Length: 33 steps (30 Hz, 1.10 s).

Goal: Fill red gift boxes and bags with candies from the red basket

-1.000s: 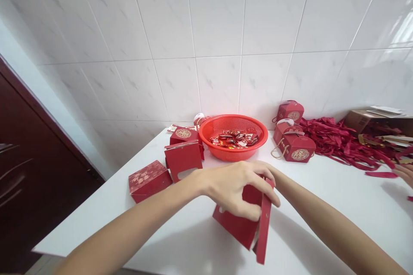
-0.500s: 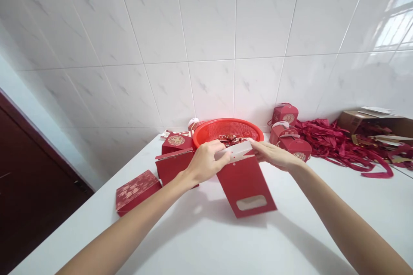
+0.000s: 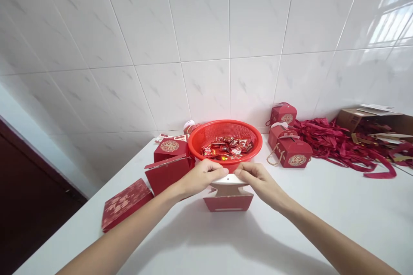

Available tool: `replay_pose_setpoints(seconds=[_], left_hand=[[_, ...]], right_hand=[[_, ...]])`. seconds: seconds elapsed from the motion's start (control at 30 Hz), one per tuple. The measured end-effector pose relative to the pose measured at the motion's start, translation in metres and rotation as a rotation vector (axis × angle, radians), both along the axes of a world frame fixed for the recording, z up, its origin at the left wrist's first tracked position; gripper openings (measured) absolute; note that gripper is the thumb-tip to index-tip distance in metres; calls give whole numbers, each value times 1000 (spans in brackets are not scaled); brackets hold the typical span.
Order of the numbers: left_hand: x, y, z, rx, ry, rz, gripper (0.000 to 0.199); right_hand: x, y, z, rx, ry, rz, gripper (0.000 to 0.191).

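Left hand [image 3: 201, 179] and right hand [image 3: 260, 182]: fingers pinching white top strip [image 3: 227, 178] of red cardboard box [image 3: 228, 204], lower centre of frame | print on shiny red-wrapped sweets [image 3: 226, 148], frame centre, too small to read | brown cardboard carton [image 3: 350, 120] cut off, right edge | box slanted half a second ago, now level

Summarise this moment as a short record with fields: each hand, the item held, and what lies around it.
Left grip: pinching the white top strip of a red box
Right grip: pinching the same strip
Box base: contact with the white table unclear
Behind it: red mesh basket holding wrapped packets
Left side: patterned red box, open red box, emblem box
Right side: three handled red boxes, dark red ribbons, brown carton
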State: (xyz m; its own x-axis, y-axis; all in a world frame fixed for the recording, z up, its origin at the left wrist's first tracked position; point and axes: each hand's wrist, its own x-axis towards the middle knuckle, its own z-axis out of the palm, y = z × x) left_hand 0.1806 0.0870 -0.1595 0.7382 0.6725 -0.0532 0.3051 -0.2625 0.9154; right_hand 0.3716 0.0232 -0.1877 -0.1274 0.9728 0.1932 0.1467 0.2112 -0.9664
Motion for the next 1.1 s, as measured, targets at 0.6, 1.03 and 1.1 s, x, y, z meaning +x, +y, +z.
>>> replay_pose_setpoints(seconds=[0.6,1.03,1.1], left_hand=[[2,43,29,-45,2,-91,61],[48,112,-5,115,526,-155,45],[40,107,-12,103,381,-152,51]], right_hand=[[54,124,0,28,-195,-224,14],[29,126,7,-179,-1196,-48,32],[27,122,3,-179,-1234,-63,35]])
